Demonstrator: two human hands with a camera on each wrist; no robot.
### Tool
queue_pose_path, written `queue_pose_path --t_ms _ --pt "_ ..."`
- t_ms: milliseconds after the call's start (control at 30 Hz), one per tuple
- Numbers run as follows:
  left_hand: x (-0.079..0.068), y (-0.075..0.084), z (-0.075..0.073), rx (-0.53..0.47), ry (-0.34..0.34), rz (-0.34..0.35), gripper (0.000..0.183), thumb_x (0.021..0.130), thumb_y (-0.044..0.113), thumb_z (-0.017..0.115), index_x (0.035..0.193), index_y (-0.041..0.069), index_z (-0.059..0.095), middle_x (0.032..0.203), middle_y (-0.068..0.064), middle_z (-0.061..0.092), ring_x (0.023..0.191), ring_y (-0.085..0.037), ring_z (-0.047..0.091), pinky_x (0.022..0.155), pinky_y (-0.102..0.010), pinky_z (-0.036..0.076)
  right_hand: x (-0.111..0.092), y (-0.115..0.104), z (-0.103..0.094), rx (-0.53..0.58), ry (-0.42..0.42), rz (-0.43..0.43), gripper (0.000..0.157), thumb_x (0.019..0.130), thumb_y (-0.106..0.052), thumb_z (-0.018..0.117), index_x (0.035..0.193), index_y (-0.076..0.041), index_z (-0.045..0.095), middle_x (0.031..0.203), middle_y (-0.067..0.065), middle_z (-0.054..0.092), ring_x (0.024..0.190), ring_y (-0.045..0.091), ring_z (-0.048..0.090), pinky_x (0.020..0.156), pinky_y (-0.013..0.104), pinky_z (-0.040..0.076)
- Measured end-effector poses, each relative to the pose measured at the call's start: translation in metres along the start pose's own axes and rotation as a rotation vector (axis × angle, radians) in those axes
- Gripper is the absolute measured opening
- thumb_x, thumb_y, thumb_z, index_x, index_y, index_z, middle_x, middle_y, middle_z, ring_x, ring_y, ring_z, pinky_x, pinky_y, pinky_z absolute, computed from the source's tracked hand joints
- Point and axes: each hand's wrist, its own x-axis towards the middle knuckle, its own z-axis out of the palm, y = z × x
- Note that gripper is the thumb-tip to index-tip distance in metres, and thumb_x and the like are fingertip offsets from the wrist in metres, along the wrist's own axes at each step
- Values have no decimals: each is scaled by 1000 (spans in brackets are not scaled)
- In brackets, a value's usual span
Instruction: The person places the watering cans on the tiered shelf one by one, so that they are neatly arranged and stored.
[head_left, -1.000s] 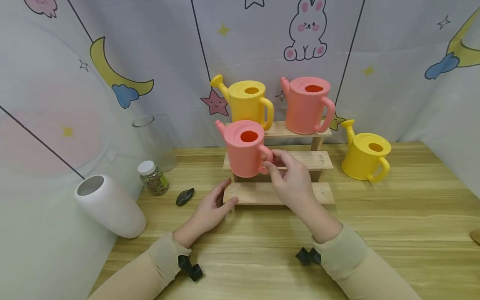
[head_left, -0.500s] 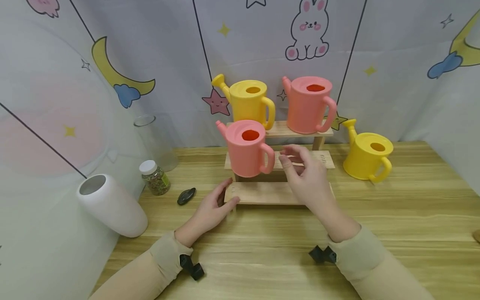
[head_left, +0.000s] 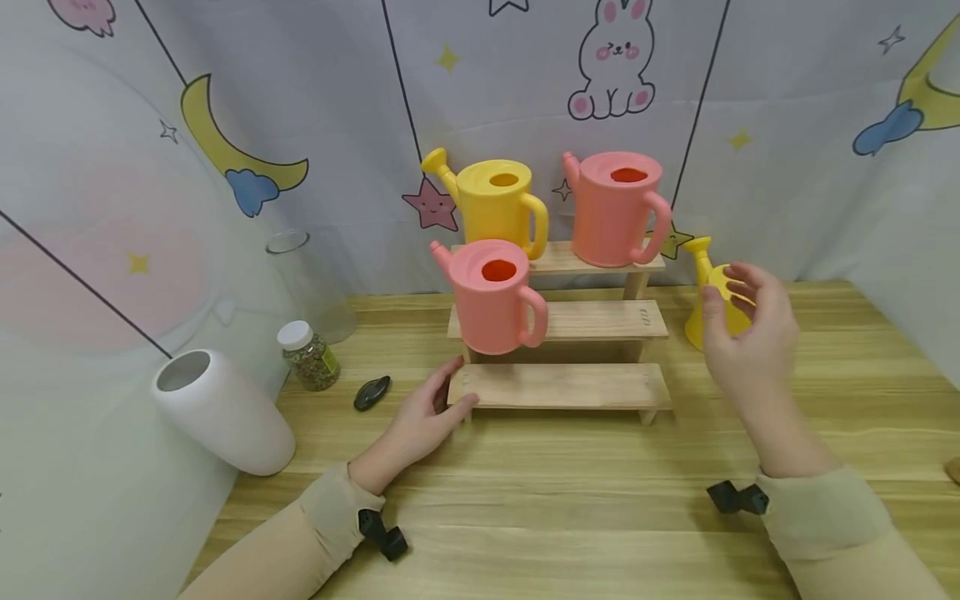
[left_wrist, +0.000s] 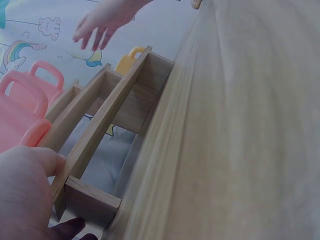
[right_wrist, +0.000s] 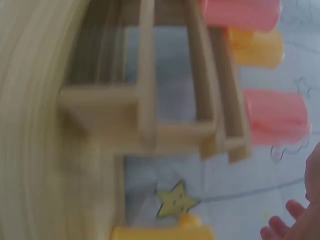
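Note:
My left hand holds the left end of the lowest step of a three-step wooden stand, thumb and fingers about the board. In the air at the right is my right hand, fingers loosely bent and nothing in them. It partly hides a yellow watering can on the table; the right wrist view shows a gap between the hand and that can. A pink watering can stands at the left of the middle step. Up on the top step are another yellow watering can and another pink one.
Left of the stand are a dark oval stone-like object, a white-lidded jar, a clear glass cylinder and a leaning white vase. A patterned curtain hangs behind. Something brown shows at the right edge.
My right hand has let go of the pink watering can's handle and moved right, to before the yellow can on the table. The pink can stays on the middle step; my left hand has not moved.

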Motion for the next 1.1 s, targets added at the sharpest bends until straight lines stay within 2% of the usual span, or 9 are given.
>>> queue_pose_path --t_ms 133,233,367,467,567,633,700,1000,1100 --pt "0 1 0 16 2 0 73 99 48 65 160 21 34 166 -2 36 156 -23 31 125 -43 34 3 28 -22 -144 -71 121 58 101 -33 62 151 -9 44 148 19 49 133 35 48 116 43 42" --pt "0 1 0 19 -2 2 73 99 49 64 160 20 34 165 -2 36 156 -23 31 125 -43 35 4 44 -37 -221 -154 219 68 102 -38 56 160 -13 30 159 19 34 142 42 38 117 63 34" --pt "0 1 0 12 -1 3 73 99 47 65 160 20 34 166 -2 36 156 -23 31 125 -43 34 3 63 -50 -287 -211 284 74 103 -41 52 163 -10 21 164 20 28 142 47 37 114 68 34" --pt "0 1 0 9 6 5 73 99 46 65 160 19 34 166 -3 36 156 -23 31 125 -43 34 1 74 -54 -307 -237 305 76 103 -42 52 163 -8 19 161 21 32 136 48 44 109 64 42" --pt "-1 1 -1 18 8 8 73 99 46 65 160 20 34 165 -3 36 155 -24 32 125 -44 35 -1 83 -56 -294 -255 322 77 102 -42 53 162 -7 19 157 21 38 128 47 53 100 29 56" --pt "0 1 -1 22 5 8 73 99 47 65 160 20 34 165 -2 36 155 -24 32 125 -44 35 -2 88 -58 -286 -271 325 76 102 -43 53 160 -5 22 153 23 44 122 45 57 83 5 52" --pt "0 1 -1 18 5 6 73 99 48 65 160 21 34 165 -1 36 155 -23 31 125 -43 35 -3 92 -59 -290 -285 316 72 103 -43 53 157 -1 28 148 26 50 118 44 59 69 -7 38" --pt "1 1 0 4 3 6 74 99 46 65 160 18 34 166 -3 35 156 -23 30 125 -43 33 -4 102 -59 -379 -378 301 59 108 -39 41 145 7 48 132 32 61 114 45 61 66 2 31" --pt "1 0 0 8 6 6 73 99 46 65 160 18 34 166 -3 35 156 -23 30 125 -43 34 -4 102 -59 -406 -404 297 55 109 -38 40 139 7 55 120 30 66 100 39 62 62 10 35"
